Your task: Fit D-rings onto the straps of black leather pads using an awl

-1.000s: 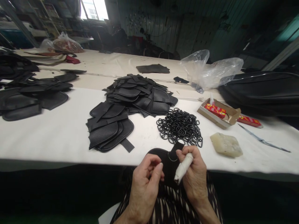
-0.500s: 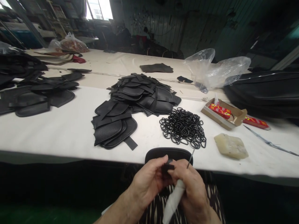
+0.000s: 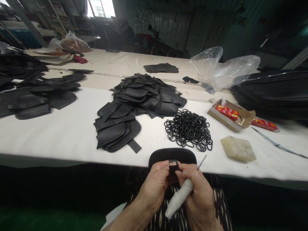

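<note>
At the table's front edge, a rounded black leather piece [image 3: 172,153] with a short strap [image 3: 173,168] lies between my hands. My left hand [image 3: 154,181] is closed, its thumb and fingers pinching the piece at the strap. My right hand [image 3: 198,186] is closed around an awl-like tool [image 3: 179,199] with a white wrapped handle; its thin metal shaft sticks out past the knuckles. The right fingertips also touch the strap. Whether a ring is in the strap is hidden by the fingers. Just beyond lies a heap of black metal D-rings [image 3: 190,130].
Black leather pieces are piled centre [image 3: 144,93] and at left [image 3: 33,102]. To the right are a cardboard box [image 3: 233,125] with a red packet, a yellowish block [image 3: 238,149], a pointed metal tool [image 3: 276,144] and a clear plastic bag [image 3: 231,72].
The tool's shaft has tilted further right and its handle has swung up slightly. My fingers have drawn together at the strap, which shows more plainly now.
</note>
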### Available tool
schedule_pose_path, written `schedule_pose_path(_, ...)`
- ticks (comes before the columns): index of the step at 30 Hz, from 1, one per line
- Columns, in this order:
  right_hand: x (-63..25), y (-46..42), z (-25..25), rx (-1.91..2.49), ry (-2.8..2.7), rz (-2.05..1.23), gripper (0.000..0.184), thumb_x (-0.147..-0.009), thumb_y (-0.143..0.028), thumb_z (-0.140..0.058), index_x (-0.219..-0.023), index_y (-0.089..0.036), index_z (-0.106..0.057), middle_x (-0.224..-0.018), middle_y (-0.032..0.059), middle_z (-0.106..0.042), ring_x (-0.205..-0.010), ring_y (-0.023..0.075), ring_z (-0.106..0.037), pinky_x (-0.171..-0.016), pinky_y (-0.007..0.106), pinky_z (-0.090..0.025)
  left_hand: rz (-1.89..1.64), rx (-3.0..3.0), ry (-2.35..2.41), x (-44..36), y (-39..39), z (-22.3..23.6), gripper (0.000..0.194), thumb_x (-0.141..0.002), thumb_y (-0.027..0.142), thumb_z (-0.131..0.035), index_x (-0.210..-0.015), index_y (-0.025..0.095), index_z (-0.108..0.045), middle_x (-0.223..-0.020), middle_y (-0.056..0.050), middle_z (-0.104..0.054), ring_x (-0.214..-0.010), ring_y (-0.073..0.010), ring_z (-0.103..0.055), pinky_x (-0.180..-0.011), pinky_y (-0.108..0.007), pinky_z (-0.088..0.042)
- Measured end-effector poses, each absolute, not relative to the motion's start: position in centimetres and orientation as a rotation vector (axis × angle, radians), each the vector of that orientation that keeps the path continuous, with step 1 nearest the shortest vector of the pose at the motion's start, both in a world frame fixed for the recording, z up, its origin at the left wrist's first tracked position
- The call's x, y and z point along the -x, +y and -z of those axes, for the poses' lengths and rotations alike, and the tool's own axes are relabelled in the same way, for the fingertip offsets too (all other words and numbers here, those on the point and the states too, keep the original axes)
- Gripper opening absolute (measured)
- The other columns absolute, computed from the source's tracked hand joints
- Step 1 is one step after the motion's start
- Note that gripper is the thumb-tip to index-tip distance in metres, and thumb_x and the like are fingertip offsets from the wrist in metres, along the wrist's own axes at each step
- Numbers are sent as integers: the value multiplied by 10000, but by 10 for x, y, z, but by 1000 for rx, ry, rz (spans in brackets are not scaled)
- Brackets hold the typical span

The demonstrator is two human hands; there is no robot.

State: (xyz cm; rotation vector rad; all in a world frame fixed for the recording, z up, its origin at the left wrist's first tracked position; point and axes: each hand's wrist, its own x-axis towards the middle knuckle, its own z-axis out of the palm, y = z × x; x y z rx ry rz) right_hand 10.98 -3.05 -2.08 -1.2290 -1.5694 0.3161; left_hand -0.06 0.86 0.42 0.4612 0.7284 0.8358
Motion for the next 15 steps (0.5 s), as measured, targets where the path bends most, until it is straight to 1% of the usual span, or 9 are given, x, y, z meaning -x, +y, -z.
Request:
schedule_pose_path(3, -109, -33, 19, 1280, -1569, -288, 158, -849, -80, -500, -886, -219, -568, -886, 46, -656, -825, 184, -634, -707, 299, -518, -844, -487, 712, -3, 6, -4, 151, -780, 203, -594, -687, 112, -671, -646, -10, -573, -661, -108, -500, -642, -212, -407)
schedule_pose_path(5, -108, -34, 16, 1330, -1570, -293, 138, -860, -104, -494, -877, -218, -569, -886, 41, -662, -790, 173, -641, -672, 266, -514, -857, -477, 714, -4, 4, -3, 172, -797, 218, -574, -703, 120, -679, -672, -17, -598, -652, -111, -512, -649, -220, -412)
schedule_pose_path(7, -107, -35, 12, 1384, -1551, -331, 108, -870, -137, -492, -847, -212, -566, -823, 23, -653, -696, 149, -638, -609, 227, -504, -884, -463, 759, -5, 0, 0, 193, -810, 264, -572, -752, 125, -694, -721, -34, -630, -673, -127, -543, -684, -238, -427)
schedule_pose_path(10, -106, -36, 8, 1455, -1507, -401, 98, -879, -181, -496, -800, -206, -549, -693, -15, -609, -547, 110, -589, -521, 186, -473, -936, -425, 931, -4, -8, 5, 260, -802, 361, -599, -896, 140, -699, -816, -60, -663, -776, -174, -590, -754, -273, -442)
schedule_pose_path(11, -105, -37, 8, 1471, -1492, -423, 104, -882, -192, -494, -789, -205, -540, -689, -16, -606, -543, 108, -584, -518, 182, -471, -942, -418, 989, -4, -10, 5, 296, -796, 394, -604, -932, 147, -694, -834, -63, -667, -801, -186, -595, -757, -277, -445)
schedule_pose_path(13, -104, -38, 10, 1485, -1464, -468, 122, -885, -210, -489, -769, -205, -525, -714, -4, -615, -603, 120, -607, -553, 184, -482, -925, -466, 1046, -2, -13, 5, 349, -792, 443, -599, -962, 150, -686, -836, -65, -667, -810, -197, -597, -741, -276, -452)
schedule_pose_path(15, -103, -39, 11, 1482, -1436, -508, 138, -886, -223, -486, -751, -205, -515, -729, 7, -619, -662, 134, -624, -594, 192, -493, -885, -598, 1017, -1, -14, 2, 353, -790, 446, -604, -956, 144, -683, -799, -56, -656, -773, -189, -589, -705, -265, -454)
